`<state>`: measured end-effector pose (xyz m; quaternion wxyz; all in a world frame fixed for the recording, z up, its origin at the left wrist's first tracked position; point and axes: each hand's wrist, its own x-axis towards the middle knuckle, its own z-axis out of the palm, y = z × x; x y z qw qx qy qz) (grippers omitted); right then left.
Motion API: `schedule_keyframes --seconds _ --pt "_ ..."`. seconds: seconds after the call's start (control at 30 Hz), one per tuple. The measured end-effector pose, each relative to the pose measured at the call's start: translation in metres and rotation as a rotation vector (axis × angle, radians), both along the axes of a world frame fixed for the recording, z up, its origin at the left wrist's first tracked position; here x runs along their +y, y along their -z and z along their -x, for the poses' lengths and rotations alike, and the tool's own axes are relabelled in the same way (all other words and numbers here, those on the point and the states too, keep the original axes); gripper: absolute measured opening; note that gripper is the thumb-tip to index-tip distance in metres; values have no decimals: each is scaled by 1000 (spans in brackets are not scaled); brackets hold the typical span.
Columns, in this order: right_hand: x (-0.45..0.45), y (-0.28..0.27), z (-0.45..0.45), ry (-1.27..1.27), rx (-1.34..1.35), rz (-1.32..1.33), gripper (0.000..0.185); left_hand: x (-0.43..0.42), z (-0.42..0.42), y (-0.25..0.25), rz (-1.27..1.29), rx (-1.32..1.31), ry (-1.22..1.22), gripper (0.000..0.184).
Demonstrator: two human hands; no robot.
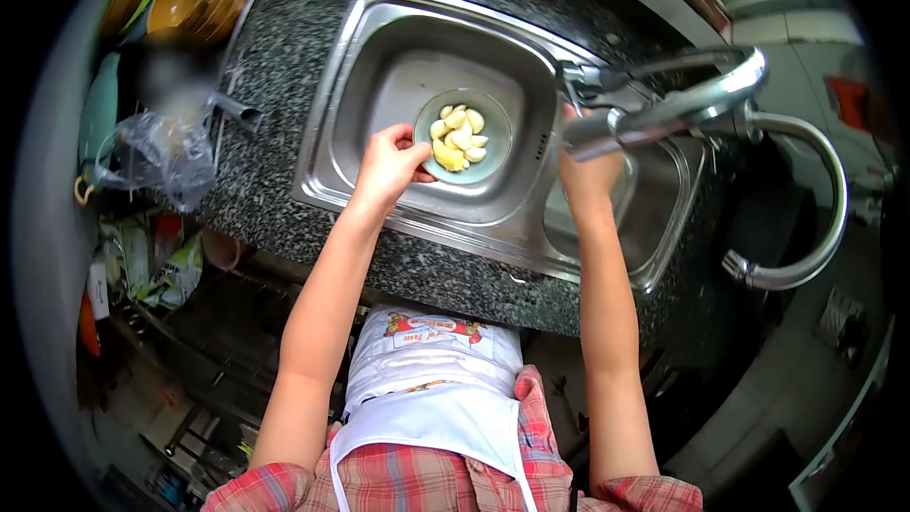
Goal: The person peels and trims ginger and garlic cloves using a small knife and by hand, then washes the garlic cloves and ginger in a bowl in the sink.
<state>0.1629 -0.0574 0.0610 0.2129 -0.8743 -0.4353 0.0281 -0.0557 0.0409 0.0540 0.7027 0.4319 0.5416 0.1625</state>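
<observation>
In the head view, my left hand (387, 167) grips the near-left rim of a small pale green bowl (499, 131) over the large sink basin. Several peeled garlic cloves (461, 138) lie in the bowl. Beside them is a yellow piece that looks like ginger (448, 155). My right hand (590, 171) is over the smaller basin, close under the chrome faucet (654, 125). The faucet covers its fingers, so whether they hold anything is hidden.
The double steel sink (327, 147) is set in a dark speckled counter (275, 104). To the left are stacked amber bowls (194, 0) and a clear plastic bag (166, 156). A curved chrome pipe (834, 190) arches at the right.
</observation>
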Motion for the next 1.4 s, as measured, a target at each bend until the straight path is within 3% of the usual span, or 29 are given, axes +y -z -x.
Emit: schedule_keyframes --seconds 0.27,0.33,0.63,0.7,0.73,0.8,0.87,0.9,0.93,1.0,1.13,1.2,1.27,1.3,1.4 --pt "-1 8 0 2 -27 26 34 -12 -35 8 -16 70 102 25" --pt "1 5 3 30 -34 62 32 -15 -37 8 -9 60 85 18" --pt "-4 11 6 -12 133 109 44 -27 -47 10 36 22 -12 23" --pt "-10 23 14 2 611 -52 47 -27 -49 9 45 19 -2 23" --pt "-12 31 21 5 610 -52 47 -27 -48 10 55 20 2 24" --pt "-16 49 38 168 1257 -222 43 -25 -41 22 76 33 24 30" --pt "-19 59 49 22 1023 -238 40 -24 -36 25 -664 659 474 41" --pt "-17 62 57 61 1035 -185 38 -34 -42 13 -1059 671 403 51" --pt "-16 60 63 63 927 -121 38 -33 -44 12 -1222 771 569 49" --pt "-12 64 74 132 1018 -71 38 -39 -47 24 -1122 599 684 46" --pt "-10 78 86 131 1013 -73 38 -38 -52 61 -1012 653 736 42" --pt "-11 87 89 57 834 -58 38 -35 -56 76 -1060 728 760 40" --pt "-12 89 90 59 845 -79 38 -32 -59 82 -927 657 656 35" --pt "-10 85 91 57 861 -109 38 -33 -60 63 -1101 601 685 29" --pt "-8 77 93 77 976 -152 36 -28 -48 68 -1159 480 591 28"
